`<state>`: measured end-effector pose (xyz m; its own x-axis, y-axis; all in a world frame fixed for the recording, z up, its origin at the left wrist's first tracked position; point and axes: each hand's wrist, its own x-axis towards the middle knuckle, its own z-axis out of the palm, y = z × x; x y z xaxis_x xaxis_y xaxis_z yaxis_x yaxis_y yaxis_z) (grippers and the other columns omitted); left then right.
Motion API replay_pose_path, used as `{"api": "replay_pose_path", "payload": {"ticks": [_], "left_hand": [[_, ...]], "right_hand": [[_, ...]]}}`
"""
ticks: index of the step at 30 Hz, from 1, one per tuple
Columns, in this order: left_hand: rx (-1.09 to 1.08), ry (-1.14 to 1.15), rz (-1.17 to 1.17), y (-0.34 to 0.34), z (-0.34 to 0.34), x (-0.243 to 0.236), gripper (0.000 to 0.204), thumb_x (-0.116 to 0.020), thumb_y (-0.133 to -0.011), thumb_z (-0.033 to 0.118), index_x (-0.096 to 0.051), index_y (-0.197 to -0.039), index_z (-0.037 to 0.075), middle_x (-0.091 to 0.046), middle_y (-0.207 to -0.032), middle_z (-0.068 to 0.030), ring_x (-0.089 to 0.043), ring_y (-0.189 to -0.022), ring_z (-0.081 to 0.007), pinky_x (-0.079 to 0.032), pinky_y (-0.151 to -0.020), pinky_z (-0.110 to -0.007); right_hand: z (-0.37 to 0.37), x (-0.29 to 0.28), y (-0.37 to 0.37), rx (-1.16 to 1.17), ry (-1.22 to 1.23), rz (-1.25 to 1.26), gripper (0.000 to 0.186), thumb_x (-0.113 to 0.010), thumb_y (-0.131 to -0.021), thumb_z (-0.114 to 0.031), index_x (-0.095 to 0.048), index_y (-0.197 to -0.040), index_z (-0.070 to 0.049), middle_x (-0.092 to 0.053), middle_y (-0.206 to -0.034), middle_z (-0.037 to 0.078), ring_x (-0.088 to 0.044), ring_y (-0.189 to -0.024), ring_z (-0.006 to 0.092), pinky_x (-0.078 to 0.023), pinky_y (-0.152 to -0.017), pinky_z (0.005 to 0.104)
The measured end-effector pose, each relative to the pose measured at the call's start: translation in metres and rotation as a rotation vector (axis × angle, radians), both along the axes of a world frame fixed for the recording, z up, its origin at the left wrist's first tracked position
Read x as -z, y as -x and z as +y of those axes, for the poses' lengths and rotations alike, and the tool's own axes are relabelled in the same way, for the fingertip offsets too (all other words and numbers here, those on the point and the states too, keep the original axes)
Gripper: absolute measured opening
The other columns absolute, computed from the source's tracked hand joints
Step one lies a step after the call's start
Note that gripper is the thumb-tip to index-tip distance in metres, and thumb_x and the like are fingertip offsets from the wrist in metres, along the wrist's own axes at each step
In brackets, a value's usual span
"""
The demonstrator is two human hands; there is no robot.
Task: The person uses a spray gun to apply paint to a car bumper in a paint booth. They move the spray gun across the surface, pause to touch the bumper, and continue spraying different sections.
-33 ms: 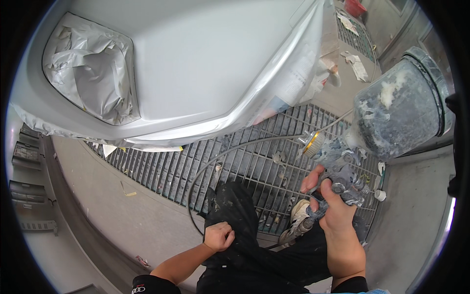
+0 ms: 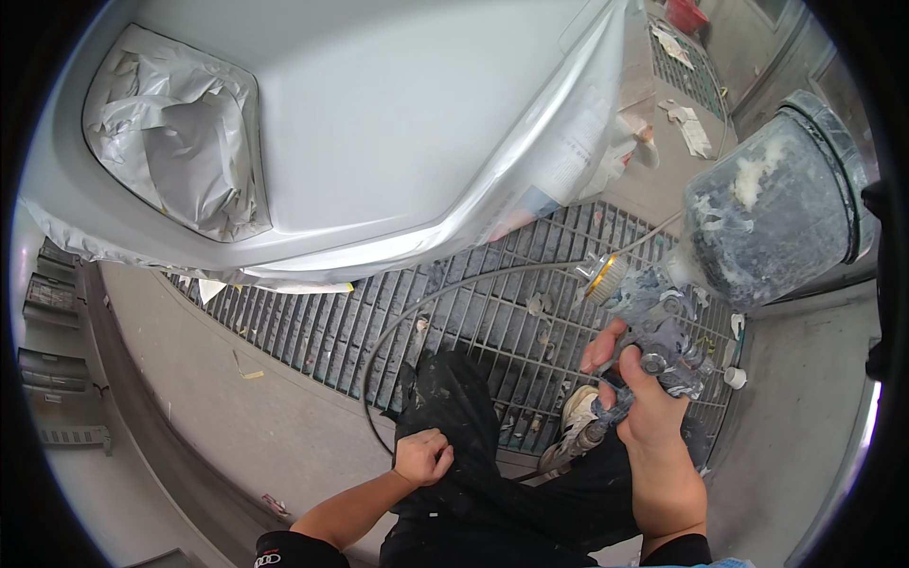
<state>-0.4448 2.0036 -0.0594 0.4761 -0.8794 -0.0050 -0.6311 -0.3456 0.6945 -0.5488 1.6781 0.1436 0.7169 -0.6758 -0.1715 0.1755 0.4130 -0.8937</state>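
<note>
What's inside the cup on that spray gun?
A whitish patch shows on the cup of the spray gun; the cup's cloudy surface hides whether that, or any liquid, is inside.

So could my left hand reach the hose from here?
Probably yes: your left hand rests on your leg, apparently empty, and the hose loops close beside it, with nothing visibly blocking.

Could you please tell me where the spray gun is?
In the head view, the spray gun is right of centre, in the right hand, over the grating.
</note>
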Motion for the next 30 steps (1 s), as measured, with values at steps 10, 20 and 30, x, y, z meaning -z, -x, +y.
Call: {"api": "replay_pose_path", "payload": {"ticks": [10,20,30], "left_hand": [[0.016,-0.014,-0.042,0.001,0.001,0.002,0.017,-0.07,-0.081,0.015,-0.058,-0.07,0.009,-0.057,-0.07,-0.0088,-0.063,-0.064,-0.0318,-0.05,-0.057,-0.042],[0.029,-0.028,-0.053,0.001,0.002,0.004,0.018,-0.07,-0.082,0.017,-0.059,-0.07,0.009,-0.058,-0.07,-0.0085,-0.064,-0.066,-0.0309,-0.05,-0.059,-0.042],[0.015,-0.043,-0.056,0.003,0.005,0.01,0.019,-0.069,-0.082,0.016,-0.058,-0.068,0.008,-0.057,-0.068,-0.0106,-0.062,-0.064,-0.0336,-0.049,-0.057,-0.044]], "right_hand": [[0.001,0.002,0.004,-0.007,0.006,-0.009,0.025,-0.065,-0.098,-0.013,-0.058,-0.119,-0.001,-0.067,-0.094,0.012,-0.068,-0.089,0.0228,-0.045,-0.051,0.0247],[0.002,-0.007,0.007,-0.044,0.038,0.027,0.029,-0.067,-0.098,-0.02,-0.059,-0.12,-0.001,-0.067,-0.095,0.011,-0.067,-0.091,0.0235,-0.045,-0.053,0.0241],[0.002,-0.008,0.008,-0.059,-0.007,-0.06,0.022,-0.07,-0.099,-0.011,-0.069,-0.116,0.003,-0.073,-0.093,0.009,-0.063,-0.073,0.008,-0.048,-0.052,0.0211]]}}
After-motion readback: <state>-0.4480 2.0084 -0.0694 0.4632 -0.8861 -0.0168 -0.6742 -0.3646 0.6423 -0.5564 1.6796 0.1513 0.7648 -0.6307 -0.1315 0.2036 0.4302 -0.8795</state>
